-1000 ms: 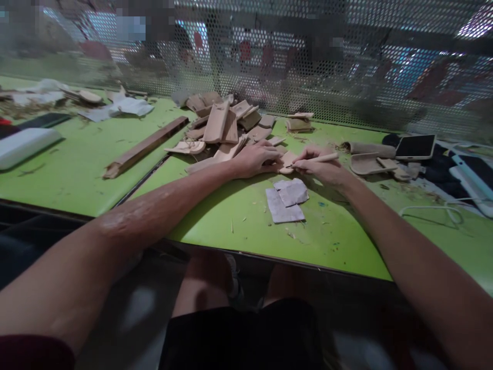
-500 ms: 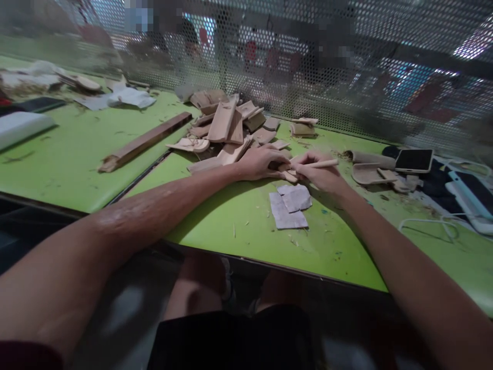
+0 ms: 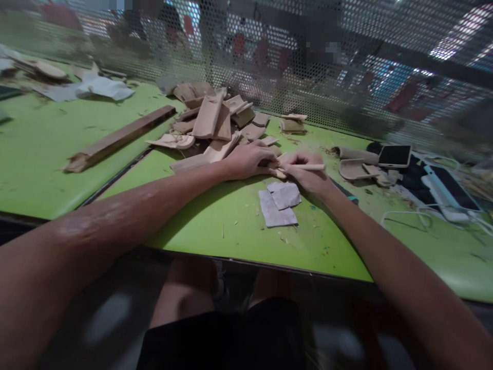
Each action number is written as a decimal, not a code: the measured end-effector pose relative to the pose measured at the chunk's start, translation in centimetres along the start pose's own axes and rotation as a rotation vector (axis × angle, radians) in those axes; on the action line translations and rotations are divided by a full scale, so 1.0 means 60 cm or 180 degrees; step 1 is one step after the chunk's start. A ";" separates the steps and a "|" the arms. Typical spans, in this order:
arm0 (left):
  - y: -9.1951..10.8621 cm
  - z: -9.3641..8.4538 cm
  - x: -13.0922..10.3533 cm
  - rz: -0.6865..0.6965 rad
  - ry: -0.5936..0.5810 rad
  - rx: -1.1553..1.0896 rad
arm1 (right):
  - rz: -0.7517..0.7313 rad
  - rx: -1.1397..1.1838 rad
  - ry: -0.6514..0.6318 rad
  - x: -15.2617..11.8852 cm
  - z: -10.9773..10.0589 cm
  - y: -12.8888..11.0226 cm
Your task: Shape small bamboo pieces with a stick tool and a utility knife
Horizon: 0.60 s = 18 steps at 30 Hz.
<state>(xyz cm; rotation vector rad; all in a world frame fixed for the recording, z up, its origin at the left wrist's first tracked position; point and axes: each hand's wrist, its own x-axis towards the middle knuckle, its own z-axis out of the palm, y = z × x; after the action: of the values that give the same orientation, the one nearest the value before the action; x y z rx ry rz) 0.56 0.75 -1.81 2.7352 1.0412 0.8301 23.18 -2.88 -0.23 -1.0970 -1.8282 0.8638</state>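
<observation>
My left hand (image 3: 249, 160) rests on the green table with its fingers closed on a small flat piece of pale wood (image 3: 282, 174). Close against it, my right hand (image 3: 307, 173) pinches a slim pale wooden stick (image 3: 315, 167), held much like a pen. The front tip of the stick is hidden by the fingers, so I cannot tell whether it touches the wood. Two torn, overlapping pieces of greyish paper (image 3: 275, 213) lie just in front of the hands. A heap of curved bamboo pieces (image 3: 208, 117) sits behind my left hand.
A long brown wooden bar (image 3: 123, 136) lies to the left. On the right are a phone (image 3: 395, 155), a light-blue device (image 3: 454, 187), white cables and curved bamboo scraps (image 3: 352, 169). A dark tool with a green end (image 3: 348, 195) lies by my right wrist. Perforated metal screen (image 3: 262, 67) stands behind.
The view has turned a little to the right, so everything sits farther left. Both hands stay together at the small wood piece. More of the dark tool by my right wrist shows.
</observation>
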 end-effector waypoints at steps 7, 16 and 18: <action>-0.005 0.003 0.000 0.0104 -0.0010 0.0043 | 0.0004 0.0208 -0.0215 -0.002 -0.002 -0.003; -0.002 0.000 -0.004 0.0087 0.0000 0.0128 | 0.0144 0.0025 -0.0378 0.009 -0.022 0.010; 0.000 -0.001 -0.004 0.0053 -0.0031 0.0156 | 0.0170 0.0067 -0.0466 0.012 -0.026 0.010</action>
<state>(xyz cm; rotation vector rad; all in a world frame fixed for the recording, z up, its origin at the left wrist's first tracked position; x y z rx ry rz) 0.38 0.56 -1.86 2.7893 1.0520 0.8034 24.60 -1.74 0.14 -1.0985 -1.9119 1.0159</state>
